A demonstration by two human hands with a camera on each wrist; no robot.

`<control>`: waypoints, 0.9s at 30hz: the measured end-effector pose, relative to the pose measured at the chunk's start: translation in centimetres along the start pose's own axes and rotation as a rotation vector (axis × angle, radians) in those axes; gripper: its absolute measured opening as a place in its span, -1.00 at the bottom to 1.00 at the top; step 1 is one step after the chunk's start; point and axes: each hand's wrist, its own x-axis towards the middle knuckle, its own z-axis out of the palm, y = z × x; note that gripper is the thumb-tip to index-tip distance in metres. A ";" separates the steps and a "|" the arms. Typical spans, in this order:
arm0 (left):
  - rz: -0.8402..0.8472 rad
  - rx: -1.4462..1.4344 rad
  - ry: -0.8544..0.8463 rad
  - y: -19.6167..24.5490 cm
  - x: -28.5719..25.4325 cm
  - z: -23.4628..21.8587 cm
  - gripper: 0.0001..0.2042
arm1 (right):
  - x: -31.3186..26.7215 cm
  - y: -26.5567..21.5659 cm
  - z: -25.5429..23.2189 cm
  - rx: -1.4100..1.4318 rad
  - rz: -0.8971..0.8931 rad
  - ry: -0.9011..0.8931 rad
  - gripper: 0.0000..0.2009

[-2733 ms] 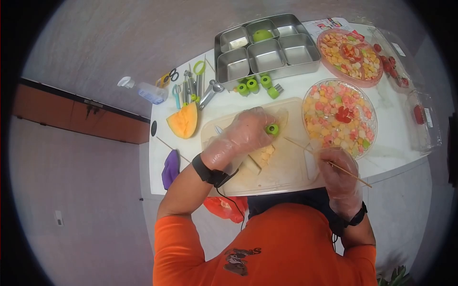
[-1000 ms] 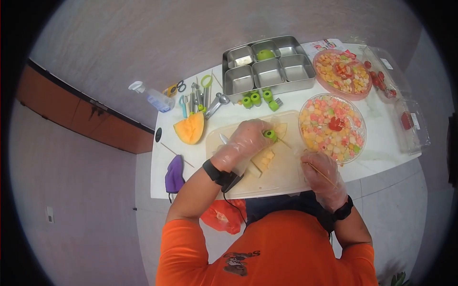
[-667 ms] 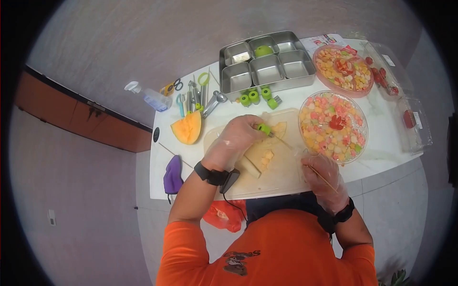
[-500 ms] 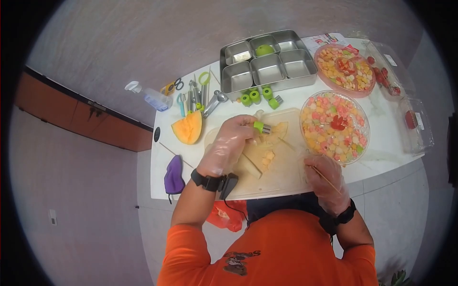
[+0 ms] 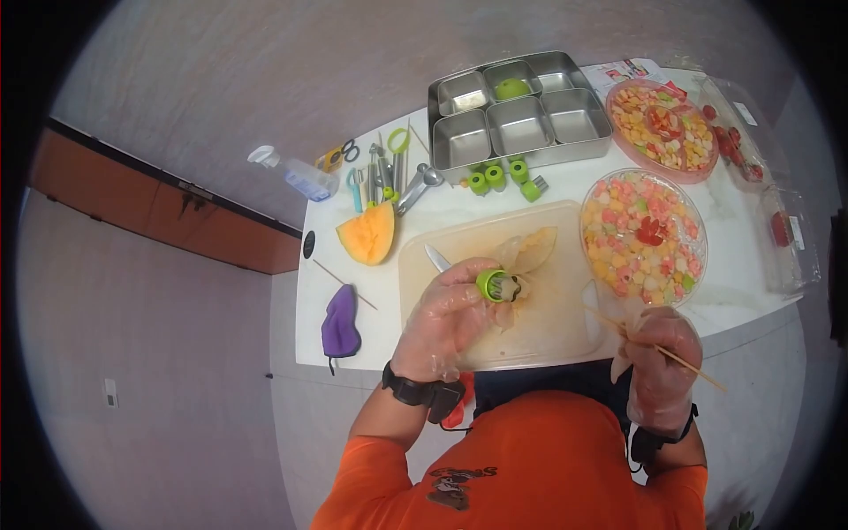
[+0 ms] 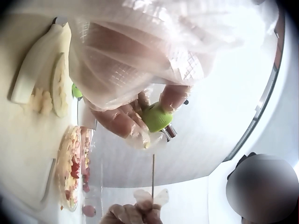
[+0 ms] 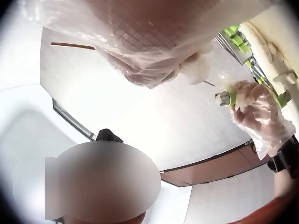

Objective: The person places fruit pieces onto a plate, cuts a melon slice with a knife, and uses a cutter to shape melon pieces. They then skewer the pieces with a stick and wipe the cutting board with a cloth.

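My gloved left hand (image 5: 443, 325) grips a small fruit cutter with a green handle (image 5: 488, 284), held above the cutting board. The cutter's fluted metal end points right in the head view, with pale fruit at its opening. In the left wrist view the cutter (image 6: 156, 117) sits between thumb and fingers. My gloved right hand (image 5: 664, 352) pinches a thin wooden skewer (image 5: 692, 367) at the board's right side, its tip towards the cutter. On the cutting board (image 5: 543, 349) lie pale fruit slices (image 6: 36, 65) and small cut bits (image 6: 42, 101). A knife blade (image 5: 436, 258) shows behind the left hand.
Right of the board stands a round platter (image 5: 702, 256) of cut fruit. A steel tray (image 5: 565, 152), more green cutters (image 5: 496, 179) and a pink fruit tray (image 5: 698, 172) stand behind. A melon wedge (image 5: 367, 235), tools (image 5: 386, 177) and a purple cloth item (image 5: 340, 324) lie left.
My left hand has brought the cutter nearer my body and turned its metal end to the right. My right hand has moved down and right, still pinching the skewer.
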 end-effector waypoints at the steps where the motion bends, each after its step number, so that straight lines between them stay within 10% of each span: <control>1: 0.002 0.015 -0.007 -0.2 0.0 -0.5 -0.64 | -0.1 -0.3 0.0 0.037 -0.027 -0.022 -0.83; 11: 0.238 0.586 0.153 -2.5 -0.1 -3.7 -0.52 | 0.1 0.3 0.8 -0.023 0.117 -0.017 -0.85; 16: 0.728 1.688 0.170 -2.5 0.5 -0.9 -0.56 | 0.2 0.7 0.7 -0.122 0.017 -0.093 -0.85; 27: 0.800 1.777 0.021 -2.8 0.6 0.3 -0.42 | 3.0 -2.8 2.1 -0.347 -0.325 -0.382 -0.76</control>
